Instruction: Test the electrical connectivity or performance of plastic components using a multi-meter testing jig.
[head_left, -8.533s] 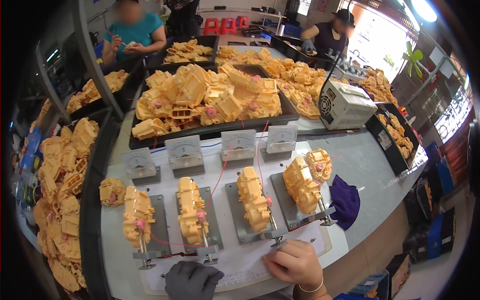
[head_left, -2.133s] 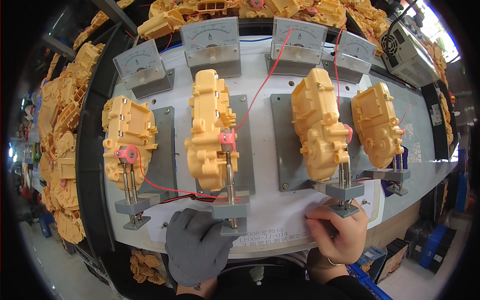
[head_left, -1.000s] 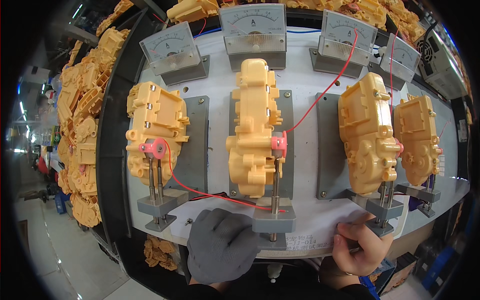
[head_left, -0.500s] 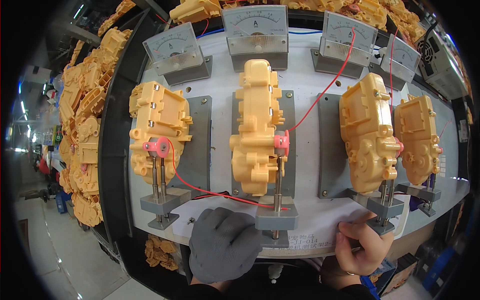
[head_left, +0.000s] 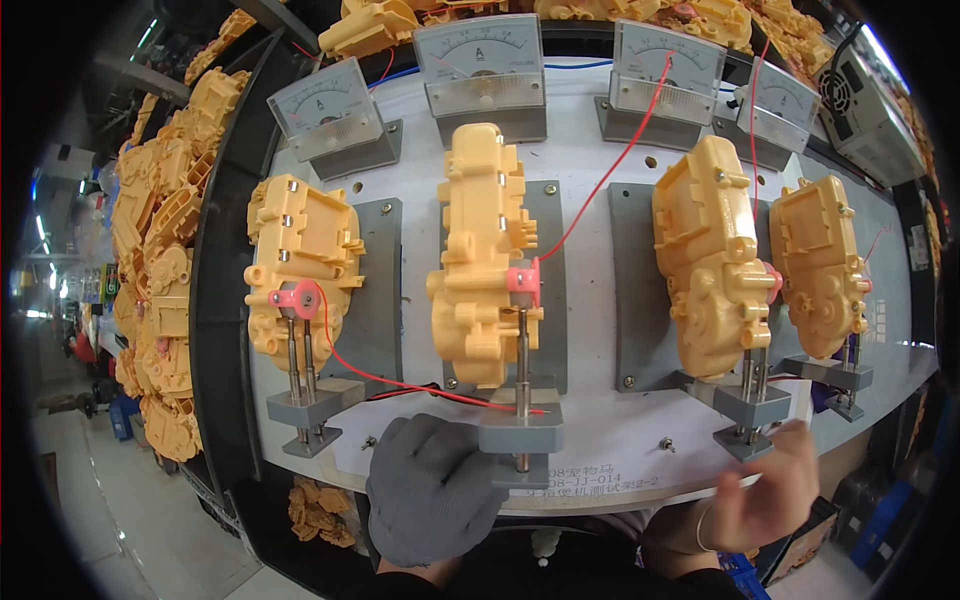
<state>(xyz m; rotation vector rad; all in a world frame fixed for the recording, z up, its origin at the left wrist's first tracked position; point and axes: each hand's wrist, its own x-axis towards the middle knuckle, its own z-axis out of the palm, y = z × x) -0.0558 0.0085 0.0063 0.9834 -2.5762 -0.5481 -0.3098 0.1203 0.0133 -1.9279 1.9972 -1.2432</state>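
Factory test bench, analogue meters [head_left: 483, 62], fixtures, heaps of yellow plastic housings [head_left: 160, 270]

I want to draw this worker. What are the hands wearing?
The left hand wears a plain grey knit glove. The right hand is bare, with a thin bangle at the wrist. Dark sleeves show at the bottom edge.

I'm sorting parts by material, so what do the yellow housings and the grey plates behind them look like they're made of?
The yellow housings look like moulded plastic: uniform colour, soft sheen, ribs and screw bosses. The grey plates look like flat matt sheet screwed at the corners; painted metal or plastic, I cannot tell which.
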